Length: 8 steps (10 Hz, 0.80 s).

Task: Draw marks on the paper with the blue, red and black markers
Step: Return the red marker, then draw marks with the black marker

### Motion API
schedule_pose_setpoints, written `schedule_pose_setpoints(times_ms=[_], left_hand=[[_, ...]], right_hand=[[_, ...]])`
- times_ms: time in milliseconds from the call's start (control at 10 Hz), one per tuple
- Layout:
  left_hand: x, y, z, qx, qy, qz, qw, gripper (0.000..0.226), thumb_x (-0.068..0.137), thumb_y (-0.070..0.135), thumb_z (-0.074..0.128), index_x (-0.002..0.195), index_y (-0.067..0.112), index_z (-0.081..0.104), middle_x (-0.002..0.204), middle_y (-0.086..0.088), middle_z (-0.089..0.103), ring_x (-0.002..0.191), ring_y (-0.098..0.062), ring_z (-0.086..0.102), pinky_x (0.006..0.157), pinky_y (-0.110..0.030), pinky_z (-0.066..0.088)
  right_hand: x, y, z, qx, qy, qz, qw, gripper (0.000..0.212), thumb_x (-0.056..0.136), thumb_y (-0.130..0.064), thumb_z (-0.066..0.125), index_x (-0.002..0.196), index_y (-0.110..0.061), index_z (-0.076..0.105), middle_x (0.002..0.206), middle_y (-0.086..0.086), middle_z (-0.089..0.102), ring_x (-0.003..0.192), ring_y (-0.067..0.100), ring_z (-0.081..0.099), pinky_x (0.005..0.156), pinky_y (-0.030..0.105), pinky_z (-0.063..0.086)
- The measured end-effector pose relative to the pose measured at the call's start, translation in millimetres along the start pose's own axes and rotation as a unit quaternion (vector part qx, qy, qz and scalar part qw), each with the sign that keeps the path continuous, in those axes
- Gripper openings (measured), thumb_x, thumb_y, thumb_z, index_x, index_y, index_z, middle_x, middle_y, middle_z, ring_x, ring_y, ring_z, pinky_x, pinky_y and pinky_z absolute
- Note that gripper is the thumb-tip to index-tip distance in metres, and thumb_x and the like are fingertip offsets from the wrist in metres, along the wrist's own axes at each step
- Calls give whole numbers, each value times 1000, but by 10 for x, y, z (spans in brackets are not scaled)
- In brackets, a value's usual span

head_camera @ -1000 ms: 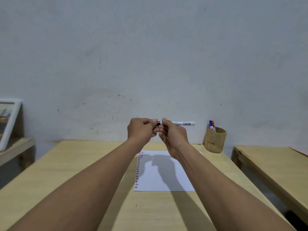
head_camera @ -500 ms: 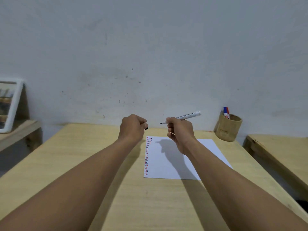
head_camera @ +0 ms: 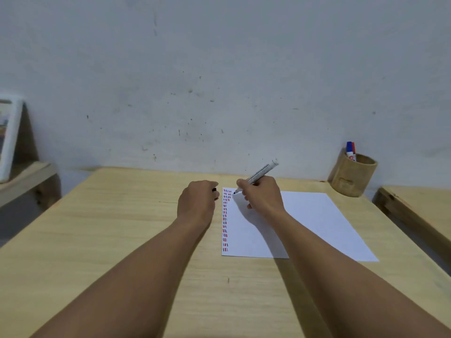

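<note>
A white sheet of paper (head_camera: 305,223) lies on the wooden table (head_camera: 122,228), with a column of short red, blue and black marks (head_camera: 225,220) down its left edge. My right hand (head_camera: 262,195) holds an uncapped black marker (head_camera: 262,171), its tip at the top left of the paper beside the marks. My left hand (head_camera: 196,202) is closed around the marker's black cap (head_camera: 214,190), resting on the table just left of the paper. The blue marker (head_camera: 349,150) and the red marker (head_camera: 353,150) stand in a wooden cup (head_camera: 352,178) at the far right.
A grey wall runs behind the table. A second wooden table (head_camera: 419,206) stands to the right across a narrow gap. At the far left a white-framed board (head_camera: 9,140) leans on a low wooden shelf (head_camera: 26,176).
Both hands pulled apart, the cap coming off in my left hand. Both hands then dropped to the table, and the marker tip came down to the top left of the paper.
</note>
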<state>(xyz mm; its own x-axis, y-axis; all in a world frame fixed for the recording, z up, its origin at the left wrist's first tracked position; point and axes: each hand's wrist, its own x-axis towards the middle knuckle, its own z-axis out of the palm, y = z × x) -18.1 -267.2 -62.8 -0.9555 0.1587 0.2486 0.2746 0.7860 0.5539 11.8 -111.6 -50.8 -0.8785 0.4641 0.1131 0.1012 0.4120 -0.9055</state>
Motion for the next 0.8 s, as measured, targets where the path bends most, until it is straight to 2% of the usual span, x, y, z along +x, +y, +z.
schedule_pose_setpoints(times_ms=[100,200,300,400,500,800], left_hand=[[-45,-9,-2,30,-1,18,999,47,99,28,57,145,23,50,122,-7,70,115,-32,62,88,-40,52],[-95,-98,60,88,2,14,996,47,102,33,43,147,18,44,122,-6,67,120,-31,58,96,-44,46],[-125,-191,90,158,-67,-10,985,48,103,36,27,142,17,48,147,-12,49,145,-32,34,117,-52,25],[-138,-182,91,176,-118,-10,977,57,105,38,19,159,20,23,167,-13,16,156,-32,6,124,-54,5],[-147,-166,82,182,-127,-5,975,59,105,39,16,161,21,13,169,-14,6,156,-32,0,124,-55,0],[-160,-171,79,196,-129,-2,972,59,105,39,15,161,22,11,169,-15,4,156,-32,-1,123,-55,0]], right_hand=[[-5,37,95,0,17,1,1000,28,75,-37,67,79,-11,75,66,-1,74,68,21,73,70,46,63],[-14,81,145,0,19,0,1000,29,77,-37,66,80,-9,75,72,0,75,73,21,73,71,43,62],[-27,110,159,-18,17,-8,1000,31,79,-34,66,77,-4,74,71,5,76,71,23,73,64,37,57],[-49,126,159,-27,22,-14,999,29,82,-27,66,75,0,70,69,9,74,62,19,66,52,27,45],[-45,139,156,-36,24,-20,999,26,84,-26,67,74,-2,70,64,2,70,59,12,62,47,21,38],[-31,154,173,-38,22,-32,999,30,84,-27,67,74,1,69,63,4,69,59,16,63,49,23,41]])
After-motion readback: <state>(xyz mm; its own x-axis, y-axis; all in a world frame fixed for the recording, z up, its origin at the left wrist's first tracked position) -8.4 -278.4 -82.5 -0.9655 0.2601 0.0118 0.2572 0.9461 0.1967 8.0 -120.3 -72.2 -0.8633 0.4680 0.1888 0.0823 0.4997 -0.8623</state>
